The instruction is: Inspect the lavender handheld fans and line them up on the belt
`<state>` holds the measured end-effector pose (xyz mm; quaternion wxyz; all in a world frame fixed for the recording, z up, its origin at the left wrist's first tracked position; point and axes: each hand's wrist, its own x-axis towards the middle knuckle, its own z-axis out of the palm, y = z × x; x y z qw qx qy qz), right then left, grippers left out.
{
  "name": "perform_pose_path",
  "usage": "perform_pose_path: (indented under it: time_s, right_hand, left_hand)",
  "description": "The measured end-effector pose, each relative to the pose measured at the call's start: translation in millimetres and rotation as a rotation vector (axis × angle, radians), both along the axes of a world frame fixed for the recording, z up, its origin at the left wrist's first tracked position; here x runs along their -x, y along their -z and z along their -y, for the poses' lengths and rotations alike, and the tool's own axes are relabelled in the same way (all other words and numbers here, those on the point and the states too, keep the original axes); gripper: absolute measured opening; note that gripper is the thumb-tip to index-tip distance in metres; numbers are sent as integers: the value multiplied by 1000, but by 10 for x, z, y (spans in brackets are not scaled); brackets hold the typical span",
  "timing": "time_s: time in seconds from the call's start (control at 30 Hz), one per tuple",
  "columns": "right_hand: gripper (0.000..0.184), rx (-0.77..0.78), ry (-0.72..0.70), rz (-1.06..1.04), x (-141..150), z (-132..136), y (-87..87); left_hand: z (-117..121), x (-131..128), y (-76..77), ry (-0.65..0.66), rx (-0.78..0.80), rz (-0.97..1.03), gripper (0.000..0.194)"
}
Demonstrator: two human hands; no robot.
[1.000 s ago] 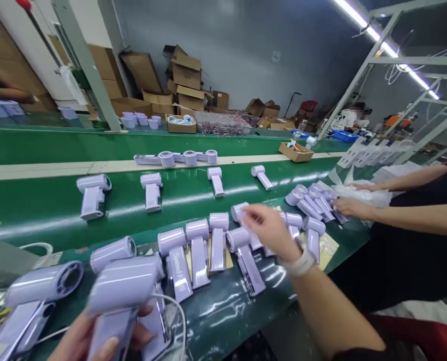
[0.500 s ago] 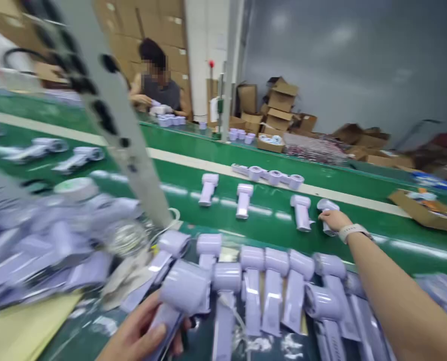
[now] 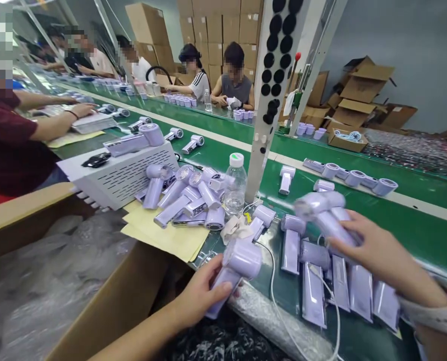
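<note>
In my left hand (image 3: 208, 288) is a lilac handheld fan (image 3: 242, 258), its thick round head up and the handle wrapped by my fingers. My right hand (image 3: 374, 240) grips another handheld fan (image 3: 336, 228) by the handle, raised over the near edge of the belt and blurred by motion. A second fan head overlaps it; whether that one is also held I cannot tell. Below my right hand, a row of film-wrapped fans (image 3: 291, 250) lies on the bench, with a white cable (image 3: 272, 276) across it. A heap of fans (image 3: 189, 195) lies on yellow sheets (image 3: 159, 230).
A green conveyor belt (image 3: 415, 230) carries more fans. A perforated post (image 3: 263, 100) stands beside a clear bottle (image 3: 235, 185). On the left are a slotted metal box (image 3: 122, 173) and an open carton (image 3: 95, 296) holding plastic bags. Several people sit along the line.
My view has swung left. My right hand has come back from the belt with a fan lifted in it. My left hand still holds its fan.
</note>
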<state>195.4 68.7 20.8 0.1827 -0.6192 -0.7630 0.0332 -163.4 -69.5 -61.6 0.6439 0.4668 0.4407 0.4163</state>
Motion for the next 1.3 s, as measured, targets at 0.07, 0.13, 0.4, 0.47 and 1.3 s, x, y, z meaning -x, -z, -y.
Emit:
perform_pose_path:
  time_s: [0.07, 0.13, 0.4, 0.47, 1.3]
  right_hand:
    - [44, 44, -143, 16, 576, 241, 78]
    - [46, 25, -158, 9, 1052, 406, 221]
    - [55, -87, -188, -23, 1428, 821, 808]
    - [45, -88, -297, -69, 1265, 833, 823]
    - [51, 13, 303, -564, 192, 1362, 319]
  left_hand:
    - [-55, -103, 17, -16, -95, 28, 70]
    - [-57, -146, 21, -28, -203, 1, 69]
    - [73, -299, 217, -266, -257, -32, 77]
    - [10, -333, 231, -284, -264, 9, 82]
    - [-583, -1244, -47, 24, -27, -290, 54]
